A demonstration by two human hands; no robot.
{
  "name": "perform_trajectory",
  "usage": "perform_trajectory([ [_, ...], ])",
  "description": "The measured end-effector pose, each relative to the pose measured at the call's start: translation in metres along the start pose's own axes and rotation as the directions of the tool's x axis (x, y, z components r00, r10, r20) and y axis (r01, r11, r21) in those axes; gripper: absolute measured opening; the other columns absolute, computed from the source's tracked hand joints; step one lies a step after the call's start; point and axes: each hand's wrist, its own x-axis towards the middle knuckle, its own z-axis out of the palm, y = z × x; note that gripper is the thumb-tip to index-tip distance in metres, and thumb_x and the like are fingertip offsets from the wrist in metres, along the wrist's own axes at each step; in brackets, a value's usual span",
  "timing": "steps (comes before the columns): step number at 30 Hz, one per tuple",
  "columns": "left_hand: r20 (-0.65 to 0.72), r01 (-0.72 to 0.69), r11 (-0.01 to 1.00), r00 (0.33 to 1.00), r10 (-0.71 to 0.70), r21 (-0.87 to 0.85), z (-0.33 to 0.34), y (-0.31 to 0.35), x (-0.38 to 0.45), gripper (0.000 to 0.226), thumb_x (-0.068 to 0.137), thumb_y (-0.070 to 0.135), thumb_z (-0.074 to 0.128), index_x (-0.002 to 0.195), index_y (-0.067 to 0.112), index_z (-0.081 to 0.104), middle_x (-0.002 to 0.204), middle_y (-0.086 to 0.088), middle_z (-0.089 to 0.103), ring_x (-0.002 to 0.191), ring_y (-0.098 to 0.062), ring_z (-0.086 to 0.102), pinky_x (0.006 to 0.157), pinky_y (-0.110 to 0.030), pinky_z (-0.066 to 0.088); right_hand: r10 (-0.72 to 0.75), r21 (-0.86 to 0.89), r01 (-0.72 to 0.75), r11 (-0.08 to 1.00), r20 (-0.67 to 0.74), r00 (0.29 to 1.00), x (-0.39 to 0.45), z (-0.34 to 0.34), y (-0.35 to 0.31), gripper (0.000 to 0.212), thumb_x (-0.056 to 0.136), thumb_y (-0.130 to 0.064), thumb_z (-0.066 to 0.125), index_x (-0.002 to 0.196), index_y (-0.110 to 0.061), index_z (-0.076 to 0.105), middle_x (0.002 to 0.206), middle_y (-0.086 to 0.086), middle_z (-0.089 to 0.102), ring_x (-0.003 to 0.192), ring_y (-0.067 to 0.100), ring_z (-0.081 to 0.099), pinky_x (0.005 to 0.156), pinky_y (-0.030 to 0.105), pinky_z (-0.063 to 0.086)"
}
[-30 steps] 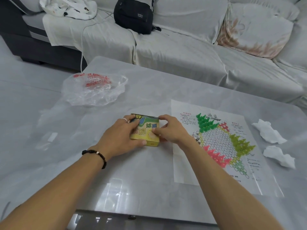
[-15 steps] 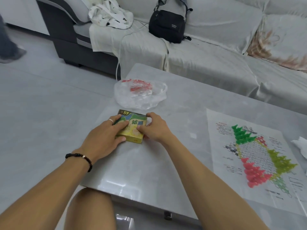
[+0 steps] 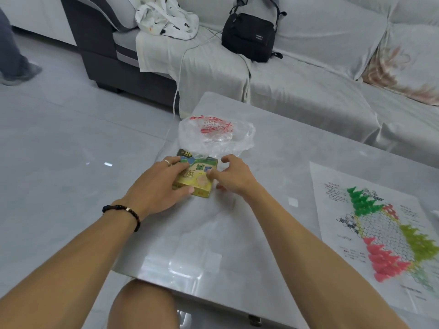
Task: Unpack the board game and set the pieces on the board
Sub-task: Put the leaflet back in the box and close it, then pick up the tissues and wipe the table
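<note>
The left hand (image 3: 161,186) grips the yellow game box (image 3: 197,176) (likely emptied), right hand (image 3: 234,175) loosely spread beside it; next, remaining pieces.

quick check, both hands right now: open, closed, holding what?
Left hand: grips the small yellow-green cardboard game box, thumb on its near edge.
Right hand: open, fingers loosely spread beside the box, holding nothing.

1. I saw a glossy grey desk (image 3: 297,148) mirroring pale overhead light.
2. Behind it ran a sofa (image 3: 308,96) under a white cover, its dark base (image 3: 114,67) exposed at the left.
3. A black bag (image 3: 249,39) and white printed cloth (image 3: 166,20) lay on the seat.
4. The floor (image 3: 59,150) was shiny grey tile.
</note>
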Motion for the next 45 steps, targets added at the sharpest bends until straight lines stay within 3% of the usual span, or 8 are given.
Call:
perform_trajectory([
  [7,-0.069,0.08,0.996,0.994,-0.082,-0.027,-0.012,0.018,0.053,0.072,0.088,0.053,0.057,0.147,0.023,0.028,0.152,-0.002,0.025,0.125,-0.024,0.046,0.099,-0.036,0.041,-0.195,-0.418,0.095,0.903,-0.204,0.959,0.02,-0.044,0.005,0.066,0.082,-0.029,0.064,0.141,-0.02,0.036,0.139,0.008,0.038,0.123,0.029,0.044,0.092,0.037,0.043],
  [13,0.081,0.096,0.995,0.992,-0.097,0.016,-0.004,0.026,0.122,0.093,0.08,0.047,0.069,0.152,0.025,0.014,0.159,-0.009,0.01,0.145,-0.023,0.019,0.112,-0.037,0.026,-0.159,-0.692,0.146,0.707,0.046,0.986,0.086,-0.056,0.004,0.113,0.075,-0.041,0.072,0.153,-0.028,-0.009,0.161,0.009,-0.012,0.146,0.041,-0.002,0.116,0.055,0.017],
  [23,0.185,-0.111,0.993,0.976,0.115,-0.032,0.03,0.089,0.15,0.115,0.068,0.037,0.079,0.151,0.036,0.0,0.131,-0.012,0.044,0.117,-0.028,0.048,0.096,-0.038,0.043,-0.307,-0.331,0.284,0.9,-0.019,0.952,0.06,-0.096,0.056,0.023,0.081,-0.002,0.053,0.094,-0.009,0.071,0.093,0.012,0.069,0.083,0.026,0.061,0.072,0.033,0.047],
  [28,0.189,-0.205,0.979,0.961,0.2,0.009,0.067,0.134,0.126,0.042,0.082,0.037,0.068,0.121,0.022,0.058,0.108,-0.008,0.051,0.103,-0.028,0.053,0.076,-0.031,0.038,-0.204,0.089,0.212,0.973,-0.089,0.975,0.01,-0.112,0.085,0.012,0.075,-0.001,0.063,0.085,-0.007,0.066,0.077,-0.002,0.062,0.065,0.005,0.051,0.062,0.017,0.04],
  [32,0.0,-0.158,0.987,0.987,0.158,0.015,0.086,0.152,0.106,0.016,0.079,0.022,0.062,0.073,0.017,0.048,0.077,0.0,0.048,0.081,-0.028,0.055,0.06,-0.03,0.027,-0.155,0.125,0.2,0.972,-0.297,0.942,-0.03,-0.111,0.113,0.023,0.083,-0.025,0.065,0.105,-0.027,0.067,0.107,-0.015,0.057,0.107,0.003,0.052,0.096,0.019,0.037],
  [34,-0.006,-0.139,0.97,0.99,0.141,-0.199,0.088,0.164,0.097,0.016,0.076,0.013,0.061,0.066,0.016,0.048,0.069,0.003,0.051,0.071,-0.024,0.054,0.057,-0.026,0.032,-0.173,0.103,0.207,0.973,-0.274,0.946,-0.042,-0.108,0.121,0.019,0.089,-0.038,0.057,0.086,-0.023,0.069,0.088,-0.012,0.06,0.085,0.007,0.056,0.081,0.026,0.044],
  [41,0.149,0.17,0.474,0.985,-0.081,-0.864,0.092,0.194,0.064,0.035,0.066,0.008,0.074,0.094,0.016,0.055,0.094,-0.003,0.062,0.08,-0.016,0.06,0.071,-0.027,0.052,0.074,0.606,0.038,0.794,-0.158,0.985,-0.06,-0.119,0.106,0.014,0.089,-0.002,0.054,0.098,0.0,0.065,0.087,0.018,0.068,0.073,0.025,0.067,0.066,0.04,0.061],
  [45,0.08,0.112,0.684,0.994,-0.078,-0.721,0.098,0.199,0.052,0.064,0.082,0.043,0.067,0.139,0.03,0.04,0.13,0.003,0.043,0.114,-0.012,0.052,0.101,-0.031,0.043,0.086,0.643,0.055,0.764,-0.186,0.979,-0.071,-0.129,0.109,0.018,0.082,0.006,0.061,0.097,-0.004,0.06,0.079,0.017,0.066,0.066,0.021,0.066,0.06,0.031,0.058],
])
